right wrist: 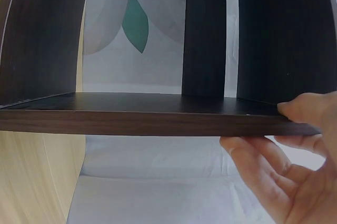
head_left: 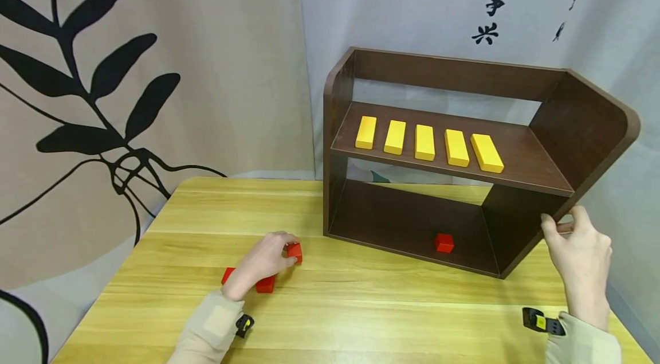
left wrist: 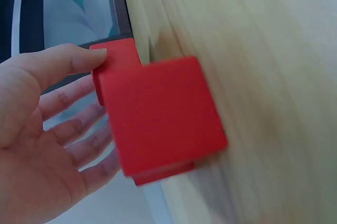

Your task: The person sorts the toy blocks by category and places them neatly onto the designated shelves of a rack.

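Between thumb and fingers, my left hand (head_left: 262, 262) pinches a red block (head_left: 295, 253) over the table, left of the shelf. Close beneath that hand is a second red block (head_left: 265, 284), and part of another red block (head_left: 228, 275) shows behind the wrist. In the left wrist view the held block (left wrist: 120, 54) is partly covered by a nearer red block (left wrist: 163, 116). My right hand (head_left: 582, 263) grips the front edge of the dark brown shelf's right side panel (head_left: 577, 140), thumb on one face and fingers on the other.
Several yellow blocks (head_left: 424, 142) stand in a row on the shelf's upper board (head_left: 521, 152). A single red block (head_left: 444, 242) sits on its lower board (head_left: 392, 223), towards the right. The wooden table (head_left: 361, 312) reaches to the curtains (head_left: 247, 66) behind.
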`<state>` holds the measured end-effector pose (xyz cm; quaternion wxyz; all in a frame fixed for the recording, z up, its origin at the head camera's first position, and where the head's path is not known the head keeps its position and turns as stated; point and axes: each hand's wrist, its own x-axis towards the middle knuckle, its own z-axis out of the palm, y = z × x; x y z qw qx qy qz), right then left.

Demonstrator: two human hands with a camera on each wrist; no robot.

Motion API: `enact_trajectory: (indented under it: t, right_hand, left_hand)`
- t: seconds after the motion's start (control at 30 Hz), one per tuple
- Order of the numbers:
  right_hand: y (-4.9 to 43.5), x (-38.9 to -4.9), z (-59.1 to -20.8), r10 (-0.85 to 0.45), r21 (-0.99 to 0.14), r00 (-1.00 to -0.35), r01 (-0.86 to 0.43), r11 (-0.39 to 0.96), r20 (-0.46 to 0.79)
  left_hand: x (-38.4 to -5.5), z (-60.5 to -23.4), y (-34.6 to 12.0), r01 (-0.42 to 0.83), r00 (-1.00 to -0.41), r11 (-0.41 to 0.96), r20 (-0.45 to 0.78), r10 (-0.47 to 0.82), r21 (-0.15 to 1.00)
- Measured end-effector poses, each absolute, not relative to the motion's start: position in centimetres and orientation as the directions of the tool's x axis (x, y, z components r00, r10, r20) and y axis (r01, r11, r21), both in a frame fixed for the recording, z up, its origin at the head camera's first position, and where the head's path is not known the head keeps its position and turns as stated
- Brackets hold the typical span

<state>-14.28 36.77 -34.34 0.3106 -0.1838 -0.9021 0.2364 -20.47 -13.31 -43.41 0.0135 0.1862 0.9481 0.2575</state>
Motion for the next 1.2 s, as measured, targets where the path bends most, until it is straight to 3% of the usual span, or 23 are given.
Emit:
enact_trajectory:
  t: [0.47, 1.2]
  right_hand:
    - [36.7, -14.3, -34.3, 0.478, -0.536, -0.748, 0.196, 0.821, 0.459]
    - [36.7, -14.2, -34.2, 0.48, -0.534, -0.752, 0.203, 0.82, 0.451]
  left_hand:
    - [-20.9, -42.7, -10.0, 0.469, -0.87, 0.74, 0.109, 0.48, 0.482]
    - [-22.8, -43.6, -1.3, 0.682, -0.728, 0.593, 0.318, 0.608, 0.428]
